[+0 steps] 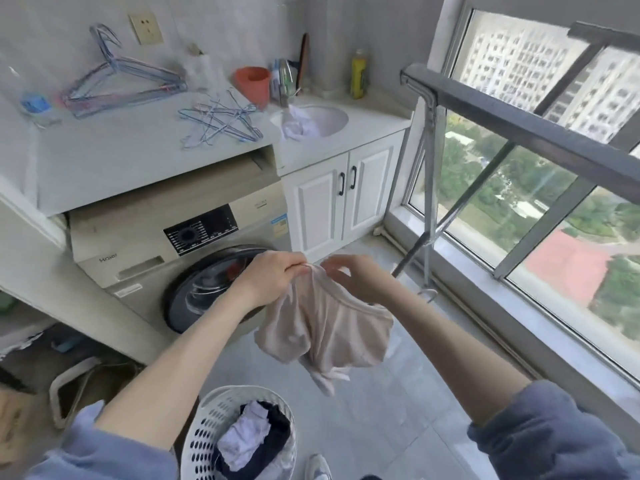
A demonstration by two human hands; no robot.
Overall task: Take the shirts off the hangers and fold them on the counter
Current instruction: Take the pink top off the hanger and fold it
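**Pink shirt free of its hanger, not yet on the surface**

Held up in the air in front of the washing machine, above the floor and just beyond the laundry basket: a pale pink shirt, off any hanger and well apart from the surface. Pinched at the neck trim by the left hand, thumb and fingers closed on the cloth. Caught at the same trim, just beside, by the right hand, fingers curled round the edge. Hanging bunched from that high point, long axis roughly top to bottom, neck opening uppermost and running toward the right forearm, hem and a twisted tail pointing down at the floor. Likely light, soft and limp, with no shape of its own, and probably not slippery. Best taken at the two shoulders, hands spread apart, to let it drop flat before laying it down. Wire hangers lying loose on the surface near the sink, likely in the way of a clean fold.
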